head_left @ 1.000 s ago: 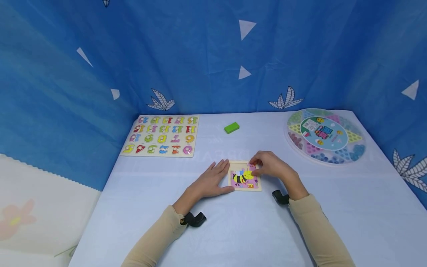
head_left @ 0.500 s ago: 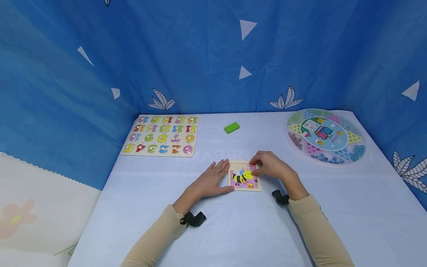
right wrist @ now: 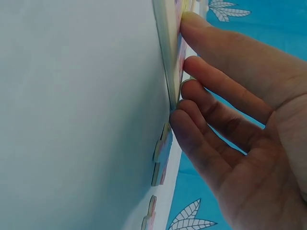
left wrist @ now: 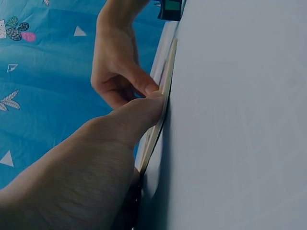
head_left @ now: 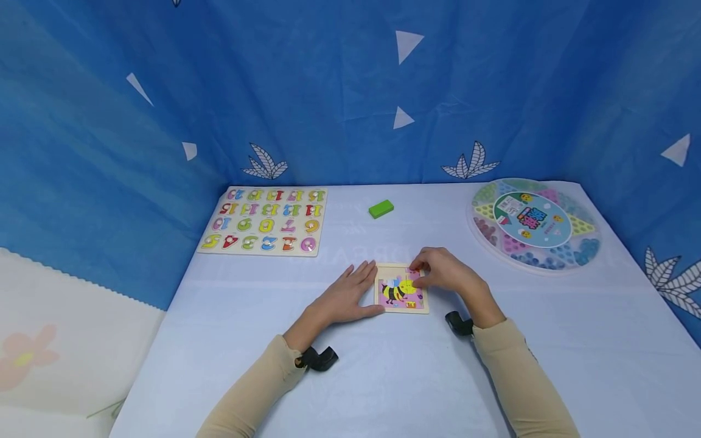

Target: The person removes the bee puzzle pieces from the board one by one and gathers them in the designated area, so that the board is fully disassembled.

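A small square jigsaw puzzle point(head_left: 395, 294) with a yellow and black bee on pink lies in a pale wooden frame point(head_left: 405, 311) at mid-table. The frame's upper left part shows bare wood. Along its left side rests my left hand point(head_left: 346, 297), fingers extended to the upper corner and thumb at the lower one. My right hand point(head_left: 448, 271) curls over the upper right corner, thumb and fingertips at a puzzle piece there, which they partly hide. In the right wrist view, loose puzzle pieces point(right wrist: 164, 154) lie on the table beyond the fingers; my right hand hides them in the head view.
A wooden number board point(head_left: 263, 221) lies at the back left. Behind the puzzle is a green block point(head_left: 381, 208). A round clear case of coloured beads point(head_left: 533, 222) lies at the back right. Blue curtains point(head_left: 339, 91) hang around the white-covered table point(head_left: 383, 377).
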Available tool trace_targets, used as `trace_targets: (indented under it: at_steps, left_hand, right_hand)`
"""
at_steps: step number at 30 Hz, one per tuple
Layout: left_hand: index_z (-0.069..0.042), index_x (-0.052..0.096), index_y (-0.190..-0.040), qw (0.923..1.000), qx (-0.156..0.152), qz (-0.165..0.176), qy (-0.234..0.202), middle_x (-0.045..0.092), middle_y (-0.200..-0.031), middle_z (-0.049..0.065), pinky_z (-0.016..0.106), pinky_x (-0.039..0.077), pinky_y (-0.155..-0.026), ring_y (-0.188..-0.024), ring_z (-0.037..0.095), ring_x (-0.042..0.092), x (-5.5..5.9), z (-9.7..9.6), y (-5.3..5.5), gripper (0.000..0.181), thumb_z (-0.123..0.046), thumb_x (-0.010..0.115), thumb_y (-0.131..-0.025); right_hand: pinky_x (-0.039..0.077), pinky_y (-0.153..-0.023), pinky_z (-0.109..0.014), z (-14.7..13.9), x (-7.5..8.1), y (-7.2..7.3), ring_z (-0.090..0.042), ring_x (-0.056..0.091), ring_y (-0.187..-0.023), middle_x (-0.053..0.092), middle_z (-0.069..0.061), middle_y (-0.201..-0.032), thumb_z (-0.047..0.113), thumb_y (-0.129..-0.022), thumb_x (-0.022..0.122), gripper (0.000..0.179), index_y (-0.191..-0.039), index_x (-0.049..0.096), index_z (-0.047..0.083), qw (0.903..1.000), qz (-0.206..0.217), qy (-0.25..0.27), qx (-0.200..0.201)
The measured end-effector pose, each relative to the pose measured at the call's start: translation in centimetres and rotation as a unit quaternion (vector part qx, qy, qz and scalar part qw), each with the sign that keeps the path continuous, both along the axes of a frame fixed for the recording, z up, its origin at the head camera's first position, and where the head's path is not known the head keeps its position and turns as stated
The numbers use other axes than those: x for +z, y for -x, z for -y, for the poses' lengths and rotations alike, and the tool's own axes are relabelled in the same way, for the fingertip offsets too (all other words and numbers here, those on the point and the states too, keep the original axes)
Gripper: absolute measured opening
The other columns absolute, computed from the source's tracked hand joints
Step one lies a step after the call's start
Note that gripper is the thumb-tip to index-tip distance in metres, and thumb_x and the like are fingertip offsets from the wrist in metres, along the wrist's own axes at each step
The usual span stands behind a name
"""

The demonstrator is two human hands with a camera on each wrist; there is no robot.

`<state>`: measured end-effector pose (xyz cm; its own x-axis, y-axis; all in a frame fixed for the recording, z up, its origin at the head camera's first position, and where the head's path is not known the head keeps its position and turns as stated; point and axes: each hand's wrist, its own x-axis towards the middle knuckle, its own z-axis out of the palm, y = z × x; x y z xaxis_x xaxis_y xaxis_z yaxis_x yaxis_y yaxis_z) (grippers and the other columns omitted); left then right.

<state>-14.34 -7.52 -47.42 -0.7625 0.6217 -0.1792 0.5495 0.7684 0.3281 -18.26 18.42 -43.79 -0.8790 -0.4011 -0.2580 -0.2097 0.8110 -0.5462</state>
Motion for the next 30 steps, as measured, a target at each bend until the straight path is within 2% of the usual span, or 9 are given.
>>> trace_targets:
  at_steps: [13,30]
  left_hand:
    - [-0.009,0.016,-0.156,1.0000,-0.004,-0.009,0.000,0.009,-0.166,0.001,0.040,0.010,-0.126,-0.154,0.016,0.007,0.14,-0.17,0.11,0.093,-0.068,0.045,-0.091]
    - [-0.010,0.015,-0.157,1.0000,0.003,0.002,0.000,0.009,-0.166,0.001,0.039,0.008,-0.126,-0.154,0.016,0.006,0.20,-0.10,-0.02,0.093,-0.067,0.047,-0.091]
  right_hand:
    - [0.055,-0.081,-0.030,-0.45,0.11,0.46,-0.020,0.055,-0.088,0.066,-0.003,-0.096,0.019,-0.078,0.083,0.030,-0.105,0.073,0.012,0.9996,0.013,0.017,-0.017]
    - [0.052,-0.078,-0.029,-0.23,0.43,0.58,-0.020,0.053,-0.087,0.063,-0.005,-0.094,0.016,-0.077,0.083,0.031,-0.105,0.071,0.009,0.9998,0.016,0.015,0.003]
